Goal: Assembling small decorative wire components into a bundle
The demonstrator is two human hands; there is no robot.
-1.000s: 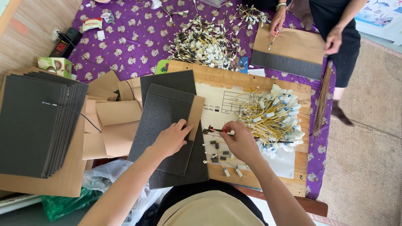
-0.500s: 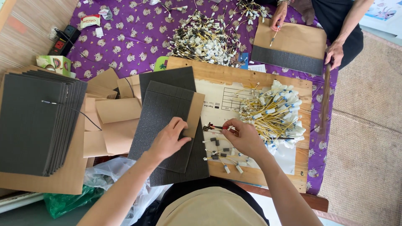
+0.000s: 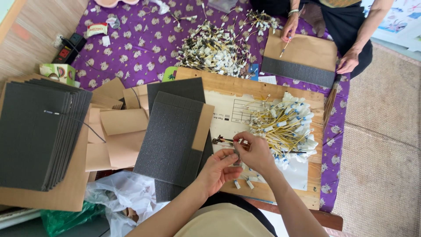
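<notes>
Hands moved: your left hand (image 3: 218,169) left the dark foam sheet (image 3: 169,138) and joined your right hand (image 3: 254,151) over the wooden tabletop (image 3: 302,195), both pinching a small dark clip (image 3: 236,154) beside the wire bundle (image 3: 283,127).

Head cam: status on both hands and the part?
Left hand and right hand together, fingers pinching a small dark part over the wooden board. Yellow wire pile right beside. Grey foam sheet left, untouched.
</notes>
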